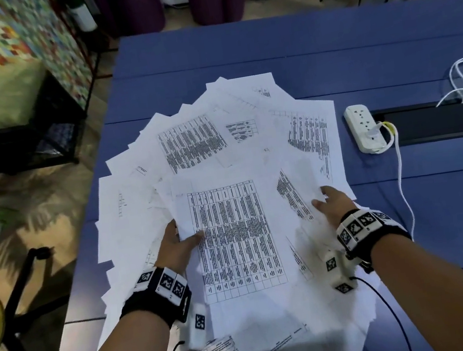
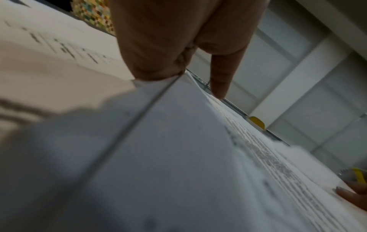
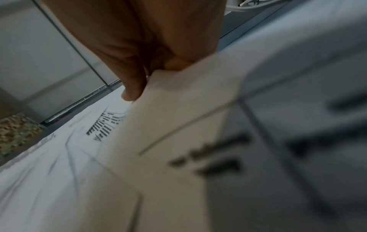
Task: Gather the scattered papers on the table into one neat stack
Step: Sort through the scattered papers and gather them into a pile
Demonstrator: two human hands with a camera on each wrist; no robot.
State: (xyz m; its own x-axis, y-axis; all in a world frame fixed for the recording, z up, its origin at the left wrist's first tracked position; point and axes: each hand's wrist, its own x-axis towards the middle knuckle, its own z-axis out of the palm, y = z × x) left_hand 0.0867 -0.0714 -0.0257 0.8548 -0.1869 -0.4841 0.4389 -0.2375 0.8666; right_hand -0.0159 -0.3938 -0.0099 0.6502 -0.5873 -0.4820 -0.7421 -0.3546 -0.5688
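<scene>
A: The room first: a blue table [image 1: 236, 46] fills the view, with a tiled floor to its left and chair legs beyond the far edge.

B: And the papers [image 1: 213, 136]?

A: They fan out over the table's near-left part, overlapping, several hanging past the left edge. The fan spreads away from the person, toward the far side and to both flanks. An exact count cannot be made; well over a dozen sheets show corners.

B: Which one is in hand?

A: One sheet [image 1: 235, 234] printed with a table grid, lying on top, its long axis running from the person outward. The left hand [image 1: 178, 242] grips its left edge, thumb on top and fingers beneath. The right hand [image 1: 332, 205] pinches another sheet's edge at the right, thumb above; the right wrist view shows that thumb [image 3: 135, 87] pressed on paper.

B: So which hand is nearer the loose ones?

A: Each has its own flank. Most stragglers lie left and far, so the left hand looks nearer to more of them, and the far ones need a forward reach.

B: Other things, counted?

A: One white power strip [image 1: 363, 127] to the right, well apart from the papers, one plug in it, one white cable [image 1: 402, 181] trailing down, and one dark slot [image 1: 431, 123] just beside it. Two hands, both holding paper.
</scene>
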